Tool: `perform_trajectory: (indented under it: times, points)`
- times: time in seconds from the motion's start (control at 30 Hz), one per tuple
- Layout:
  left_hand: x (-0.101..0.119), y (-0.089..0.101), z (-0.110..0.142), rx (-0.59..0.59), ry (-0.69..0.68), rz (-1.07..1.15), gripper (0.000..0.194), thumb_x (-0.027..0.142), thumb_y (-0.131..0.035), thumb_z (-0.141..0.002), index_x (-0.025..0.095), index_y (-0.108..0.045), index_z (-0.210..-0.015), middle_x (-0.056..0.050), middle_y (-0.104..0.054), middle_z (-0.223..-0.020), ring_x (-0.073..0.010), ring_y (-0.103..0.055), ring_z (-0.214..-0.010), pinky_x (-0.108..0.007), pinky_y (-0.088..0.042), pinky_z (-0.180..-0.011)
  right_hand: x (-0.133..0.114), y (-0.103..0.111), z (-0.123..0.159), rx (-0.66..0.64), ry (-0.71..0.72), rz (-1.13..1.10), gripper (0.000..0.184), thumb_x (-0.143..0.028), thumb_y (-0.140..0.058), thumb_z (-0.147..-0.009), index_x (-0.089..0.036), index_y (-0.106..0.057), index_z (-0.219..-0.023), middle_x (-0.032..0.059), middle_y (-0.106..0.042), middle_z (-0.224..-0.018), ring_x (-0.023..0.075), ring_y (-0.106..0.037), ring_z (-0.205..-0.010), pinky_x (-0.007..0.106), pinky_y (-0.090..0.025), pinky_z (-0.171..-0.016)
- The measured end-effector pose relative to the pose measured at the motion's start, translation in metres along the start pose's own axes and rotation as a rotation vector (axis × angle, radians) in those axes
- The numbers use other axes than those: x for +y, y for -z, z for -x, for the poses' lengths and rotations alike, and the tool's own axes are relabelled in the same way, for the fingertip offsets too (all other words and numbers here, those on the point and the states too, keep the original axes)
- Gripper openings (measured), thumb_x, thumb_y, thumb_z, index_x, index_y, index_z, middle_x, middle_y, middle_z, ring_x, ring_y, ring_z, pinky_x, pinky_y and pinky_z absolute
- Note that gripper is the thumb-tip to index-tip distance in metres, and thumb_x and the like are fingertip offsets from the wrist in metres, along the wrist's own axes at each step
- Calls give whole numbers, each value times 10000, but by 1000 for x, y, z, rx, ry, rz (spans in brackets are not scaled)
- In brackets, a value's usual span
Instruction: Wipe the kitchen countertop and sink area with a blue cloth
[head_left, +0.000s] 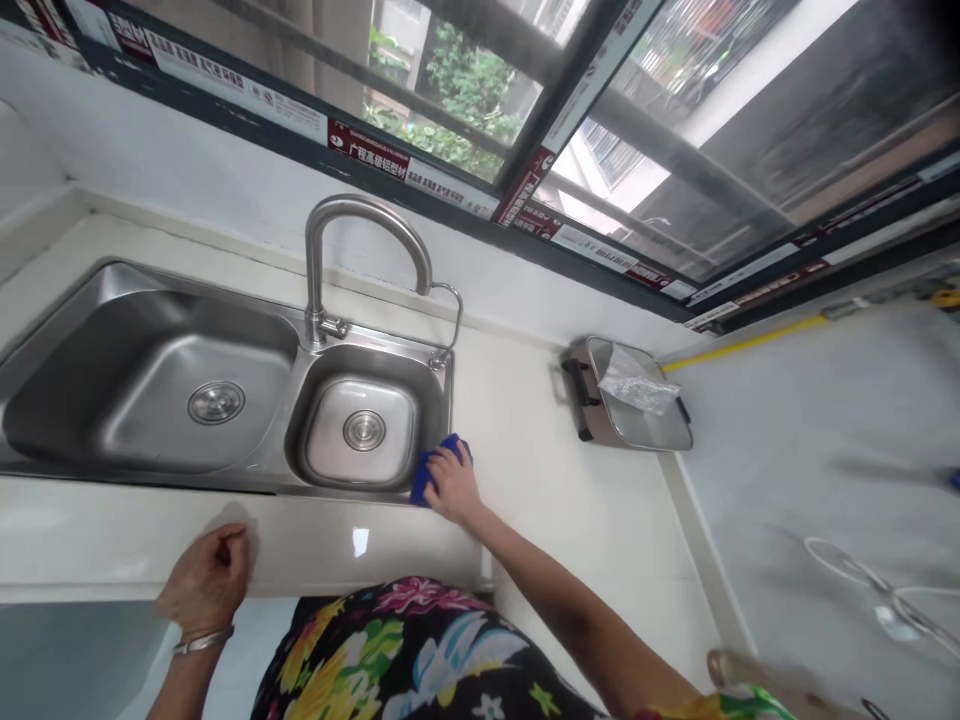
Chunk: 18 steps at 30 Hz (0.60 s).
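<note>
My right hand (pixel 452 484) is closed on a blue cloth (pixel 427 470) and presses it against the right rim of the steel double sink (pixel 296 345), beside the smaller basin. My left hand (pixel 206 585), with a bangle at the wrist, rests with fingers curled on the front edge of the pale countertop (pixel 525 440); nothing shows in it. A curved steel tap (pixel 360 230) rises behind the divide between the two basins.
A steel tray with a glass lid and crumpled plastic (pixel 630 395) sits at the counter's far right corner. A window with dark frames runs behind the counter. White cable lies on the floor at right.
</note>
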<state>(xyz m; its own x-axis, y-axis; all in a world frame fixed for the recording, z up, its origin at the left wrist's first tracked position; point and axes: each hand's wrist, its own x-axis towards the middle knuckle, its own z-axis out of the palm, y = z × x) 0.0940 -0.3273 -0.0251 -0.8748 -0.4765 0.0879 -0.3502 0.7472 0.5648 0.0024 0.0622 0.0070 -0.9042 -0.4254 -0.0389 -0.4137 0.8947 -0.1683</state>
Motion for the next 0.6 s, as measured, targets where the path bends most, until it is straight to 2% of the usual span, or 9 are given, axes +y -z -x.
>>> perform_trajectory:
  times: [0.13,0.37,0.5,0.6]
  points:
    - [3,3,-2,28,-68,-11,361,369,-468,-838,136,-743,-857,-66,-646,-684,-169,-539,-646,-294,-388,-601,-9,-7,28,112,-47,-125,312,-217,-525,-861,-191,-693,-1122,76,-717,-1154,250,-534,-1260,520,-115,-1254]
    - [7,9,-3,-13,-66,-20,366,392,-467,-844,160,-748,-870,-53,-630,-654,-168,-538,-622,-286,-361,-569,-23,-4,55,230,-104,-269,299,-292,-448,-917,-210,-657,-1114,80,-692,-1093,251,-553,-1187,526,-217,-1216]
    - [7,9,-3,5,-50,-13,352,373,-468,-833,159,-747,-850,-61,-642,-677,-169,-545,-639,-288,-382,-606,-40,-3,47,170,-85,-214,300,-318,-452,-928,-180,-636,-1121,99,-666,-1076,262,-548,-1121,528,-214,-1204]
    - [10,10,-1,13,-15,-35,334,359,-477,-846,168,-751,-865,-53,-637,-682,-160,-528,-637,-281,-361,-603,-66,-9,27,75,-80,-172,313,-328,-471,-929,-169,-621,-1153,110,-660,-1069,270,-547,-1065,495,-278,-1153]
